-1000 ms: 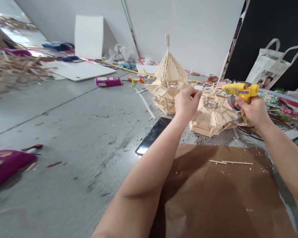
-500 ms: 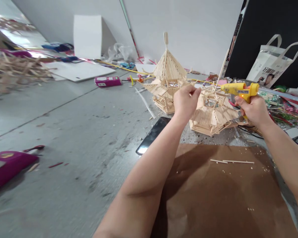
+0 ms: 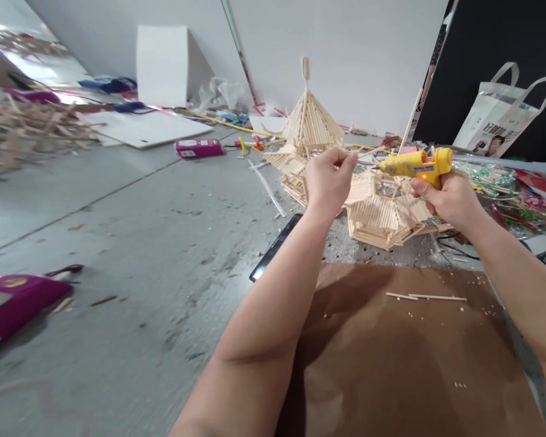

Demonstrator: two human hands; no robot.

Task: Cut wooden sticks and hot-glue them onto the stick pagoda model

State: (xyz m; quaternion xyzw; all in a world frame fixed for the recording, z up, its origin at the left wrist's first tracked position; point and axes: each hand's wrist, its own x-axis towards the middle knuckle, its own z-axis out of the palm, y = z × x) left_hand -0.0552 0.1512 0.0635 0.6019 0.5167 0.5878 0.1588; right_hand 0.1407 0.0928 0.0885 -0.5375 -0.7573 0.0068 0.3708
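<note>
My right hand [image 3: 448, 197] is wrapped round a yellow glue gun [image 3: 414, 165], whose nozzle points left above a roofed stick structure [image 3: 384, 212]. From that structure a long stick [image 3: 411, 121] rises at a slant. My left hand [image 3: 330, 179] is closed in a pinch, fingertips near the nozzle; a thin light stick seems to show at them, though small and blurred. Partly behind my left hand stands a second stick structure [image 3: 312, 121] with a tall pointed roof.
Brown paper [image 3: 414, 352] bears two thin sticks [image 3: 425, 297]. A black phone [image 3: 275, 246] lies beside my left forearm. Purple devices [image 3: 199, 148] rest on the floor at left. Cluttered materials [image 3: 505, 194] and a white bag [image 3: 495, 118] are at right.
Both hands have moved left, the glue gun with my right. The gun's nozzle is now over the left part of the nearer structure, and my left forearm covers more of the phone.
</note>
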